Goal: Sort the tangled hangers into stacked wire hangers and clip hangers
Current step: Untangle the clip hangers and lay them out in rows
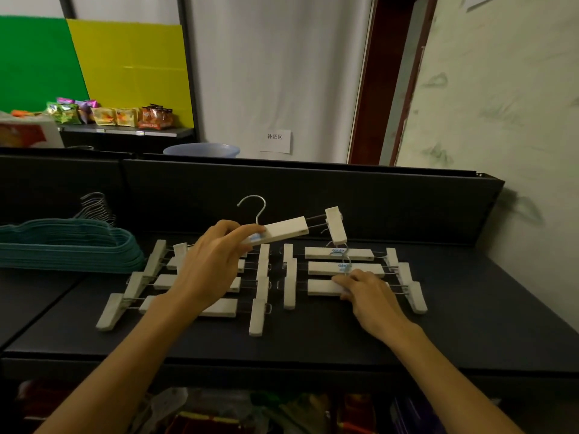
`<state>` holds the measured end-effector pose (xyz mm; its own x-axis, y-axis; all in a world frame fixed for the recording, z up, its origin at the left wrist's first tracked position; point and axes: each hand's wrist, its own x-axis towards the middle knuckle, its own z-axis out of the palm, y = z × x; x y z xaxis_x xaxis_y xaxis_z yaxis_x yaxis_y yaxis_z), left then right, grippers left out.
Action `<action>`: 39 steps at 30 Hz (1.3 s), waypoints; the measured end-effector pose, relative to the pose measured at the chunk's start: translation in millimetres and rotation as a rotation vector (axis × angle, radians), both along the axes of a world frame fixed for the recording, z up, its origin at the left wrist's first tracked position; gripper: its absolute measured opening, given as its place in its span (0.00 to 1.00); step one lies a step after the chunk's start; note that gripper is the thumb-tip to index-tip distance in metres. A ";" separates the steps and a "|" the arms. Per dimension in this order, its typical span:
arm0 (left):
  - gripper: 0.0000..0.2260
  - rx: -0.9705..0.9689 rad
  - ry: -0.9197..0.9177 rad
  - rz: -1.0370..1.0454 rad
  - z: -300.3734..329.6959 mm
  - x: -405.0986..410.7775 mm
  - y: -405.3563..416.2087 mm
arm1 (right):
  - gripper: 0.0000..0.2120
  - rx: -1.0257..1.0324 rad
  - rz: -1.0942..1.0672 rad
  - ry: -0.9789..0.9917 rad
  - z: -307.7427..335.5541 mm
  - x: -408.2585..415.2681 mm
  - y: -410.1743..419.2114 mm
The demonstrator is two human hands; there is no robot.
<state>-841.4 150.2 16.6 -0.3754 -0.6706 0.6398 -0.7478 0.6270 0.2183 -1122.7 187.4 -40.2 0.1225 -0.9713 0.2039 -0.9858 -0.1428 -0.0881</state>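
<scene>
My left hand (pixel 208 264) grips a white clip hanger (pixel 288 227) by its bar and holds it in the air above the dark shelf (pixel 344 339), hook up. Below it lies a left row of white clip hangers (pixel 219 306). A second row of clip hangers (pixel 344 268) lies to the right. My right hand (pixel 369 297) rests on the nearest bar of that row, fingers curled over it. A stack of teal hangers with metal hooks (pixel 69 242) sits at the far left.
A dark back panel (pixel 313 195) rises behind the shelf. A wall (pixel 501 120) closes the right side. Snack packets (pixel 125 115) stand on a far shelf, and a blue basin (pixel 202 150) sits behind the panel. Coloured goods lie below the shelf's front edge.
</scene>
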 end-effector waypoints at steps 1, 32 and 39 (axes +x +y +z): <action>0.19 0.000 -0.001 -0.003 0.5 -1.0 -0.4 | 0.23 0.007 0.018 0.002 -0.1 1.6 -0.4; 0.21 0.006 -0.014 -0.013 3.8 -17.2 25.0 | 0.25 0.012 -0.039 0.016 -3.1 0.7 -6.9; 0.21 0.030 -0.042 -0.021 -5.8 -32.7 44.2 | 0.26 -0.098 -0.064 -0.051 20.6 -18.3 30.3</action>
<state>-874.1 194.3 10.8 -0.4155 -0.6809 0.6031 -0.7437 0.6360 0.2058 -1141.0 217.7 -19.6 0.0482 -0.9518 0.3030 -0.9877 -0.0905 -0.1271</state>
